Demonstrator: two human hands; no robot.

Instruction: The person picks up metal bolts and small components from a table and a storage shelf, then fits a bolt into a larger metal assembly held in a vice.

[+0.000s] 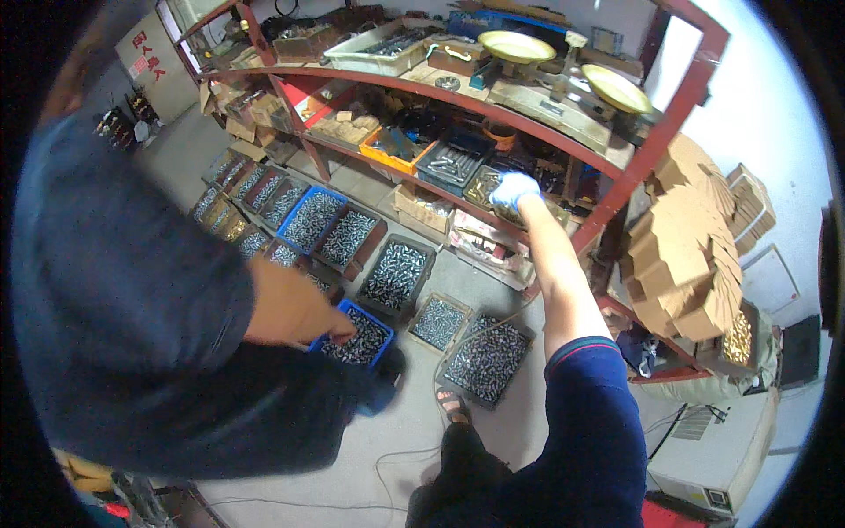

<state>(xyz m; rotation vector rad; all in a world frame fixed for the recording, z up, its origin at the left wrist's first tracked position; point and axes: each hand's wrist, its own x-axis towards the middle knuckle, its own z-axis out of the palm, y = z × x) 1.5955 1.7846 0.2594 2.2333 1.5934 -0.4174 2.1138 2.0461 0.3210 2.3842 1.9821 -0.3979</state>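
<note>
On the far red rack (pixel 475 104), we are holding our gloved right hand (pixel 517 187) at brass-coloured parts (pixel 481 186), seemingly sitting in an open-topped bin (pixel 476 204) for easy access; we cannot tell whether the fingers (pixel 503 188) are apart or together. We are not seeing our left hand.

We can't make out what the gloved right hand (pixel 516 189) touches, and here a co-worker's hand (pixel 327 324) hides part of the blue bin (pixel 370 317) below!

Fisheye view from head height, down toward shelving (pixel 475 103) and floor (pixel 515 431)
</note>
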